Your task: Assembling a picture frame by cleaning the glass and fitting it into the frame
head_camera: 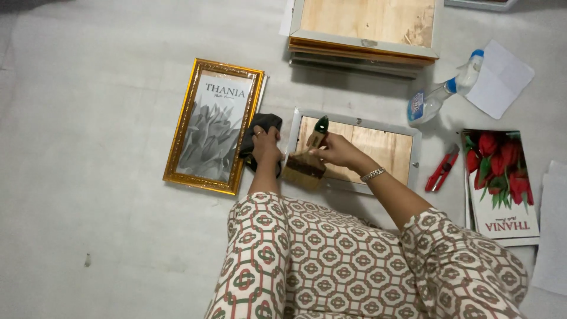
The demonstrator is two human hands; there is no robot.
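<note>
My right hand (pixel 334 150) grips a wide paintbrush (pixel 306 163) by its green-tipped handle, its bristles resting on the left edge of a silver picture frame (pixel 357 125) that lies face down with its wooden back showing. My left hand (pixel 266 143) presses on a dark cloth (pixel 260 125) on the floor between that frame and a gold frame (pixel 179 134). The gold frame lies face up and holds a grey flower print.
A stack of frames (pixel 363 44) lies at the top. To the right are a spray bottle (pixel 440 91), white paper (pixel 502 77), a red cutter (pixel 442 169) and red tulip prints (pixel 502 183). My patterned knees fill the bottom centre.
</note>
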